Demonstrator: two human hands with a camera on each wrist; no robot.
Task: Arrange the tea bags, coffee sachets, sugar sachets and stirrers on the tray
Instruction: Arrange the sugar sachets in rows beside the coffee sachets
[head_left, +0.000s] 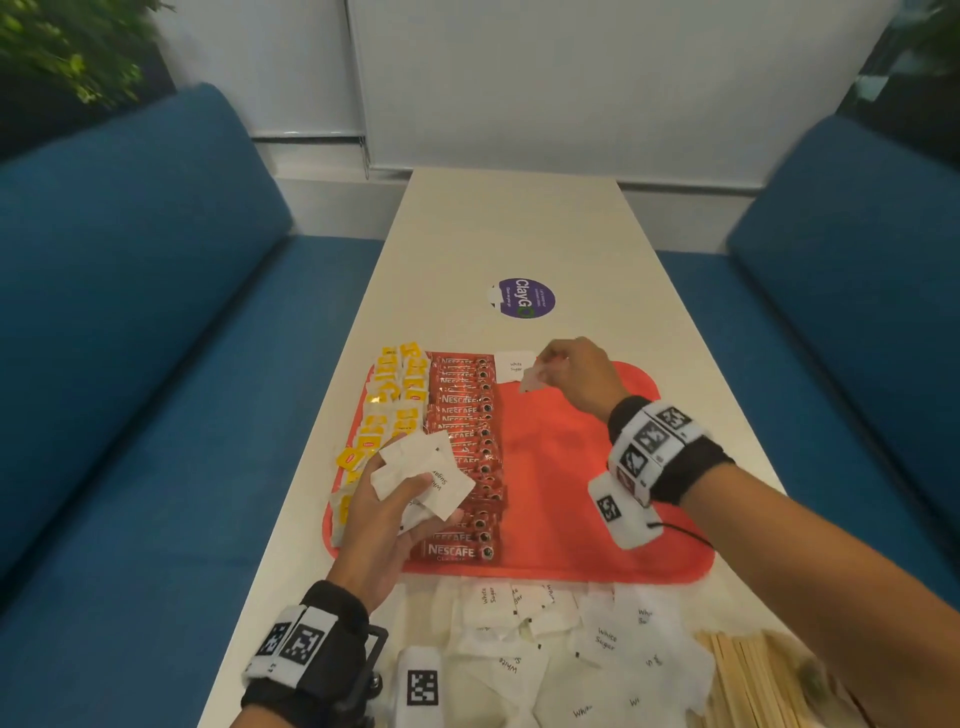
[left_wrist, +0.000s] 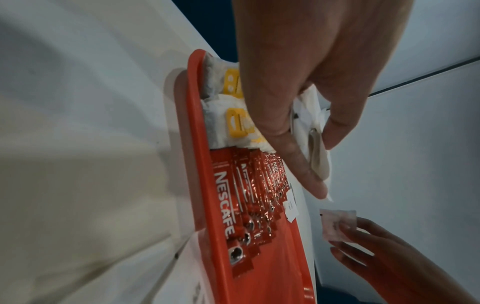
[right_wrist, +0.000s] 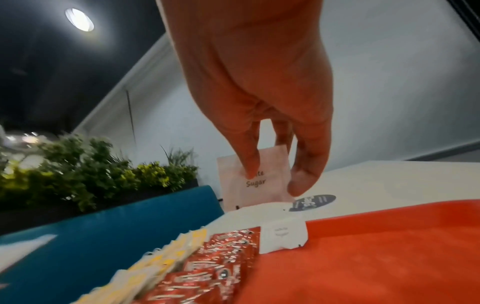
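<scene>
A red tray (head_left: 597, 467) lies on the table. Yellow-tagged tea bags (head_left: 387, 405) fill its left column, and red coffee sachets (head_left: 467, 431) form a row beside them. One white sugar sachet (head_left: 514, 365) lies at the tray's far edge, right of the coffee. My right hand (head_left: 550, 371) pinches another sugar sachet (right_wrist: 259, 181) just above the tray, beside that one. Over the tray's left side, my left hand (head_left: 400, 499) grips a bunch of sugar sachets (head_left: 431, 470). Loose sugar sachets (head_left: 571, 639) and wooden stirrers (head_left: 748, 680) lie in front of the tray.
The beige table (head_left: 519, 234) runs away from me with a round purple sticker (head_left: 525, 298) beyond the tray. Blue sofas (head_left: 130, 312) flank both sides. The tray's right half (right_wrist: 376, 246) is bare red plastic. A green plant (right_wrist: 91, 174) stands behind the left sofa.
</scene>
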